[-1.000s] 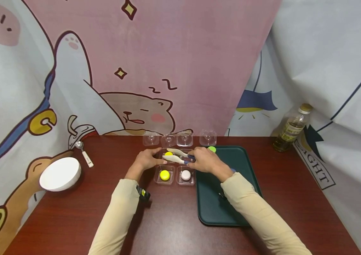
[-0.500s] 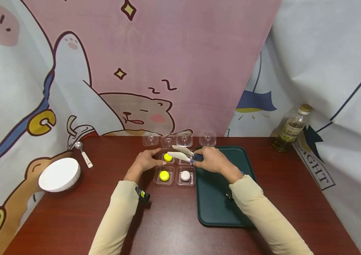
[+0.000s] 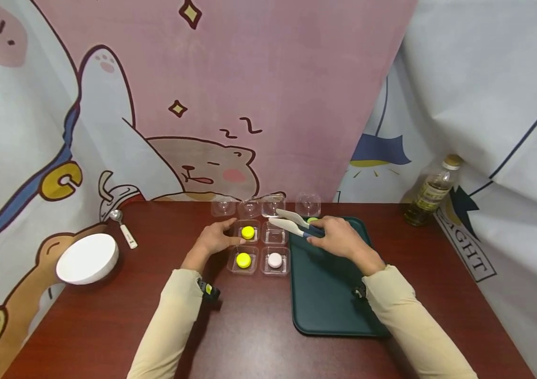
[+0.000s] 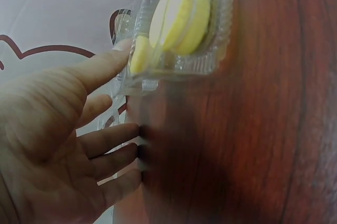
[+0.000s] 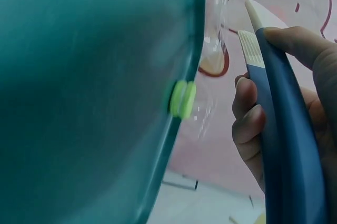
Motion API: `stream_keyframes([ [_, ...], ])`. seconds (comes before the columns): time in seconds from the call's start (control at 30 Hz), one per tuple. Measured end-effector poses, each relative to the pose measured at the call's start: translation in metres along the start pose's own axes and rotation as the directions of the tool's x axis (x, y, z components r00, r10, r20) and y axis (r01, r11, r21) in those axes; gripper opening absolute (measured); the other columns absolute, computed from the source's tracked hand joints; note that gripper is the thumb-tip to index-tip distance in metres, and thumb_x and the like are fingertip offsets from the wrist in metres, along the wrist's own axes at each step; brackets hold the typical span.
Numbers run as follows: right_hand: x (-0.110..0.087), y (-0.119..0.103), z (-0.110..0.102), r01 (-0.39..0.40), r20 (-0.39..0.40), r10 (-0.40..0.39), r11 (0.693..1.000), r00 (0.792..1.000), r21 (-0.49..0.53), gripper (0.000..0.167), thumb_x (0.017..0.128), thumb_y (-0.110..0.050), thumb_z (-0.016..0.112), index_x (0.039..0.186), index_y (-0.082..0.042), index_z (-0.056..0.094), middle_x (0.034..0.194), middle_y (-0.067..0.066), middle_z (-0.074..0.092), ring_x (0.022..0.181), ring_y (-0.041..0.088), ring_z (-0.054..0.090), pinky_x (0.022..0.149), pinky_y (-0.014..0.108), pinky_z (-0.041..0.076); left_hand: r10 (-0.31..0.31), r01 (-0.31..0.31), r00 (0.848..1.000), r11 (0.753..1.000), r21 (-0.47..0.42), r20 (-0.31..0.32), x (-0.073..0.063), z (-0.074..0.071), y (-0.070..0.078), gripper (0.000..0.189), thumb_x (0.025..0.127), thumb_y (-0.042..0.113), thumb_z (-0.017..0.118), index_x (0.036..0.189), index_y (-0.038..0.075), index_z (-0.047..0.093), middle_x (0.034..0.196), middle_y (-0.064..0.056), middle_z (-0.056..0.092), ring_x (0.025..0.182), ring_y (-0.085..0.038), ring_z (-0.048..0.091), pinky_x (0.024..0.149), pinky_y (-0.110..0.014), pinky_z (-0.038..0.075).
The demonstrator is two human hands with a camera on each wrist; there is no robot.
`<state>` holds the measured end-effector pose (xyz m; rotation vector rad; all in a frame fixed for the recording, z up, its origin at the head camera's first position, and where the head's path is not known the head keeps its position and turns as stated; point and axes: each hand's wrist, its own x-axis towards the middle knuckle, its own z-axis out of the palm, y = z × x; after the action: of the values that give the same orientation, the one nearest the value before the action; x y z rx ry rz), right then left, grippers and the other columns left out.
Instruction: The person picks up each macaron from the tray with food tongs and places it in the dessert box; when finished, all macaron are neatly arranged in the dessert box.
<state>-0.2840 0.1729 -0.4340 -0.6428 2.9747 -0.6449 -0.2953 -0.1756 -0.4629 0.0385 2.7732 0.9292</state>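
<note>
My left hand lies at the left side of the back-left clear plastic box, which holds a yellow macaron. Its fingers are loosely extended in the left wrist view, the thumb at the box's edge. My right hand grips tongs with blue handles and white tips. The tips stand apart with nothing between them, over the back-right box and the tray's edge. A green macaron lies at the tray's far edge. Front boxes hold a yellow macaron and a white macaron.
The dark green tray lies right of the boxes. Several clear lids stand along the back. An oil bottle is at the back right. A white bowl and a small scoop are at the left.
My right hand has drawn the tongs to the right, away from the back-left box, uncovering its yellow macaron. My left hand stays beside that box.
</note>
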Motion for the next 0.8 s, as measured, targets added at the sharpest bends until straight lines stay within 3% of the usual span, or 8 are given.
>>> stream_keyframes([
  [0.2, -0.013, 0.02, -0.013, -0.027, -0.049, 0.027, 1.0, 0.998, -0.004, 0.054, 0.091, -0.033, 0.075, 0.134, -0.003, 0.065, 0.112, 0.014, 0.072, 0.078, 0.018, 0.056, 0.065, 0.031, 0.044, 0.014, -0.015, 1.0, 0.999, -0.039, -0.017, -0.001, 0.0, -0.002, 0.088, 0.086, 0.047, 0.078, 0.159, 0.023, 0.035, 0.157, -0.018, 0.045, 0.145, -0.042, 0.04, 0.118, -0.06, 0.034],
  [0.43, -0.027, 0.041, -0.023, -0.046, -0.082, 0.044, 0.999, 0.996, -0.027, 0.052, 0.091, -0.033, 0.074, 0.132, -0.002, 0.066, 0.115, 0.016, 0.073, 0.087, 0.022, 0.062, 0.075, 0.043, 0.052, 0.059, -0.06, 0.996, 0.998, -0.014, -0.064, -0.004, 0.002, 0.004, 0.095, 0.087, 0.049, 0.077, 0.162, 0.02, 0.027, 0.16, -0.02, 0.04, 0.146, -0.044, 0.039, 0.117, -0.061, 0.035],
  [0.6, -0.035, 0.051, -0.025, -0.083, -0.086, 0.081, 0.996, 0.993, -0.024, 0.054, 0.09, -0.034, 0.075, 0.132, -0.001, 0.066, 0.112, 0.017, 0.073, 0.079, 0.02, 0.058, 0.066, 0.036, 0.047, 0.125, -0.124, 0.986, 0.992, 0.024, -0.112, -0.006, 0.004, 0.012, 0.093, 0.087, 0.044, 0.079, 0.161, 0.016, 0.031, 0.158, -0.018, 0.044, 0.144, -0.041, 0.043, 0.117, -0.058, 0.037],
  [0.8, -0.042, 0.061, -0.027, -0.106, -0.088, 0.104, 0.994, 0.991, -0.016, 0.054, 0.09, -0.032, 0.075, 0.132, 0.0, 0.066, 0.104, 0.015, 0.073, 0.068, 0.017, 0.05, 0.057, 0.029, 0.037, 0.222, -0.212, 0.967, 0.973, 0.097, -0.121, -0.002, 0.008, 0.025, 0.091, 0.086, 0.044, 0.079, 0.158, 0.011, 0.035, 0.16, -0.018, 0.041, 0.149, -0.039, 0.037, 0.12, -0.055, 0.034],
])
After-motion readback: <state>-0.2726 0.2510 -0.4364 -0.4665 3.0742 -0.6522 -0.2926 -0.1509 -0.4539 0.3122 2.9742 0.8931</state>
